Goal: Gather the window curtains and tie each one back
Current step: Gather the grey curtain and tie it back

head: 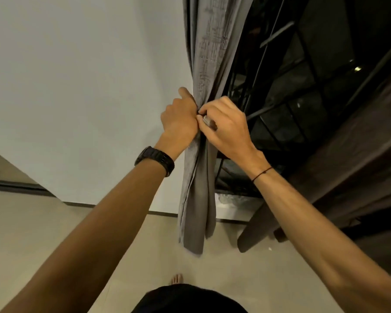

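At the left edge of the dark window [330, 48], the grey curtain [199, 188] hangs gathered into one narrow bundle. Its long axis runs from the top of the view down toward the floor, leaning slightly. Above the hands the cloth widens as it rises out of view. Below them it falls in tight folds, and its lower end points down, close above the floor [43, 227].

The left hand [178, 118] grips the bundle from the left at its narrowest point, with the fingers wrapped round behind the cloth and the thumb pointing up along it. The right hand [226, 125] meets it from the right, knuckles touching. Its thumb and curled fingers pinch at the front of the same folds. A small pale-and-dark piece [207, 122] shows between those fingers; I cannot tell what it is.

A black wristwatch [155, 160] sits on the left wrist and a thin dark thread band [261, 175] on the right. Behind the right hand, the bars of a grille [277, 33] cross the black glass. Further right hangs a brown curtain [352, 168], slanting across the view, well apart from the grey one. A pale wall [77, 75] fills the left side. A bare foot [177, 279] stands on the floor near the bottom edge.
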